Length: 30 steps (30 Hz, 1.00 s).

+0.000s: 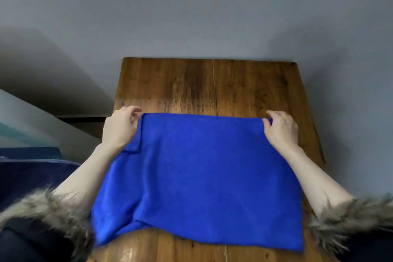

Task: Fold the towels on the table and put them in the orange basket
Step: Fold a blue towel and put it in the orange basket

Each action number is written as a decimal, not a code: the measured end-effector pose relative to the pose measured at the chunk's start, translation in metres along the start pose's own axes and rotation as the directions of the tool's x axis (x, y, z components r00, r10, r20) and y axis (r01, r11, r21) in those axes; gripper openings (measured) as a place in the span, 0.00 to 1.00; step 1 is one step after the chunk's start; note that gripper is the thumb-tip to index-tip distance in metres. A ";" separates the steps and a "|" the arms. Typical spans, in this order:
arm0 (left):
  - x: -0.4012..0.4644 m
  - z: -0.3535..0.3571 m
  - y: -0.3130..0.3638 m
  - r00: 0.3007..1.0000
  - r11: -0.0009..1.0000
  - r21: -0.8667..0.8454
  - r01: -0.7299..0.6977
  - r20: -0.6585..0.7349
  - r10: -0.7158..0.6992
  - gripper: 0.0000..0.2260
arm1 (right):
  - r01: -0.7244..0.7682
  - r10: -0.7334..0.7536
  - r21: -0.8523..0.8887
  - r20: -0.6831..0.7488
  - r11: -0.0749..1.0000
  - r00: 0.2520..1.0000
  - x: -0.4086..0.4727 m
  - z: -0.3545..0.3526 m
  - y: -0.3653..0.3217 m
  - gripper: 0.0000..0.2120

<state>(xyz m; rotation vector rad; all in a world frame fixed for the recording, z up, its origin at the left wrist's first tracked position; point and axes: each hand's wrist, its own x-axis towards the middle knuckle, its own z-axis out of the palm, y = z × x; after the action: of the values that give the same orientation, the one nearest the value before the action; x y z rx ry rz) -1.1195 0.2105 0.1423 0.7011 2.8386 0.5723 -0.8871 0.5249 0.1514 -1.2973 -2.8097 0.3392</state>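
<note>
**Both hands pinched the far corners of a blue towel on the counter**

Fur-trimmed sleeves framed the bottom of the view, with bare forearms reaching forward from them. Between the arms a blue towel lay spread on the wooden counter, already doubled over, with a lower layer peeking out at its near left corner and along its left edge. Its near edge lay close to the person, and its far edge ran straight across the middle of the counter.

The left hand was closed in a pinch on the towel's far left corner, its fingers curled over the fabric. The right hand gripped the far right corner the same way, thumb and fingers closed on the edge. Both corners sat at or just above the counter.

Beyond the towel the counter's far half showed bare wood, meeting a grey wall. To the left lay a dark blue fabric surface.
</note>
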 end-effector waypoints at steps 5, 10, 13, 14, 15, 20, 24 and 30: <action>-0.039 0.033 -0.032 0.997 0.995 0.077 -0.057 0.048 0.053 0.17 | 0.041 -0.049 0.056 0.140 0.998 0.989 -0.044 0.049 -0.034 0.21; -0.072 0.060 -0.073 0.974 0.978 0.057 -0.201 0.120 0.193 0.24 | 0.270 -0.286 0.094 0.278 0.958 0.917 -0.094 0.094 -0.109 0.24; -0.065 0.061 -0.087 0.960 0.963 0.019 -0.269 0.092 0.266 0.20 | 0.393 -0.385 0.029 0.271 0.919 0.882 -0.106 0.121 -0.152 0.26; -0.060 0.059 -0.089 0.958 0.959 0.015 -0.282 0.060 0.280 0.16 | 0.412 -0.394 -0.007 0.277 0.911 0.877 -0.106 0.129 -0.162 0.26; -0.056 0.058 -0.092 0.956 0.956 0.019 -0.292 0.031 0.291 0.12 | 0.418 -0.394 -0.034 0.277 0.908 0.877 -0.106 0.137 -0.169 0.27; -0.027 0.042 -0.102 0.957 0.955 -0.065 -0.289 -0.016 0.288 0.03 | 0.439 -0.407 -0.114 0.227 0.891 0.885 -0.112 0.162 -0.167 0.28; 0.011 0.019 -0.104 0.972 0.925 -0.377 0.055 -0.193 -0.136 0.06 | 0.445 -0.413 -0.132 0.212 0.886 0.886 -0.113 0.166 -0.166 0.28; 0.022 0.026 -0.105 0.978 1.000 -0.018 0.017 -0.207 -0.020 0.23 | 0.450 -0.422 -0.148 0.184 0.881 0.888 -0.114 0.168 -0.166 0.28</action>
<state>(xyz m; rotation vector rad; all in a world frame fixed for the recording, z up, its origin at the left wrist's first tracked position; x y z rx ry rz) -1.1758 0.1431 0.0751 0.6460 3.0236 0.7031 -0.9566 0.3038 0.0289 -0.6327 -3.2097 0.1582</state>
